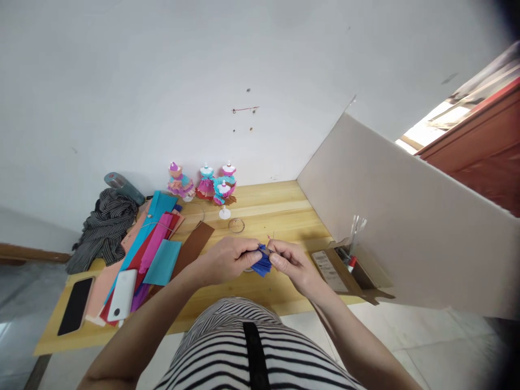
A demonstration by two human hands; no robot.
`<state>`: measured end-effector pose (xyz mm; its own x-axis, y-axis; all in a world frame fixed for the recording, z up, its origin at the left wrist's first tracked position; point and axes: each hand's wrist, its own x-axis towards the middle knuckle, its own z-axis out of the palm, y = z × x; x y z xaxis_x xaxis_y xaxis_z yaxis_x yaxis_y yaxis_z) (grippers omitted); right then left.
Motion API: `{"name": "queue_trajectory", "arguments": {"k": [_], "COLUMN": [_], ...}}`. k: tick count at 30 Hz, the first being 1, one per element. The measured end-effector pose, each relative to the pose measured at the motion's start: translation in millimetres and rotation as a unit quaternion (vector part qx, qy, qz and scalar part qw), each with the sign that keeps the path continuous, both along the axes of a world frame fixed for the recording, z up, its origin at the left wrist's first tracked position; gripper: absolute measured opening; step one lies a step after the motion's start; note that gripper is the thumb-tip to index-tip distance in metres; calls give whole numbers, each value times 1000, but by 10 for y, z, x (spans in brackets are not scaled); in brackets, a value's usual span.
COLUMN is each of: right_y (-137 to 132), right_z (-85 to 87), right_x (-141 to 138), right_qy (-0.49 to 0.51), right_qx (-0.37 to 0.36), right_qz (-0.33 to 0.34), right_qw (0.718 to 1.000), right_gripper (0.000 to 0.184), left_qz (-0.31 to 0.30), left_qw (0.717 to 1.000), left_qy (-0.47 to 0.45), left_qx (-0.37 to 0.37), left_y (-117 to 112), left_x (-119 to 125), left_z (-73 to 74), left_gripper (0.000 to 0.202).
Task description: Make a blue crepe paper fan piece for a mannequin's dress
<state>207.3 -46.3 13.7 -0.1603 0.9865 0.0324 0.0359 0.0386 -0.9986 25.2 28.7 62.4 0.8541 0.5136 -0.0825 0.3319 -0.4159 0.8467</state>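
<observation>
My left hand [229, 261] pinches the top left of a blue pleated piece of crepe paper [262, 265], thumb in front. From the other side, the thumb and fingertips of my right hand [293, 264] close on the paper's gathered upper edge. Its folds fan out downward between both hands, above the front of the wooden table [268, 203]. A small brownish bit shows at the gathered edge, too small to name. Behind the hands, little dress-form figures [206, 181] wear ruffled pink, turquoise and peach paper. A thin ring of wire [236, 225] lies in front of them.
At left lie coloured paper strips [162, 262], a brown sheet [197, 244], a white power bank [122, 295], a phone [76, 306], striped cloth [108, 227] and a bottle [124, 187]. To the right stand an open cardboard box [333, 271] with tools and a tall white panel [390, 216].
</observation>
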Motion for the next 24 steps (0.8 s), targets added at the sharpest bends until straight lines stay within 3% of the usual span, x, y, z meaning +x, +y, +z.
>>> {"name": "queue_trajectory", "arguments": {"k": [7,11,14,17,21,24], "right_y": [-65,-94,-111,-124,-130,-131], "right_z": [-68,-159,-233,-260,-233,-232], "right_x": [1,38,83,106,70,36], "right_qy": [91,124,19,-134,-265,-339], "right_qx": [-34,-59,-23,22,53,72], "right_qz": [-28,-62,-143,-221,-247,-253], "right_qw": [995,989,989,966,931,903], "right_gripper": [51,49,47,41,35,34], "left_qz": [-33,-22,43,127,210,245], "left_qw": [999,1000,998,987,962,953], "left_qy": [15,3,-10,-36,-86,-100], "left_qx": [1,-9,-37,-89,-155,-145], "left_y": [13,36,84,135,120,58], "left_x": [99,150,163,166,236,356], "left_z": [-36,-55,-131,-252,-381,-394], "left_gripper": [29,28,27,22,33,32]}}
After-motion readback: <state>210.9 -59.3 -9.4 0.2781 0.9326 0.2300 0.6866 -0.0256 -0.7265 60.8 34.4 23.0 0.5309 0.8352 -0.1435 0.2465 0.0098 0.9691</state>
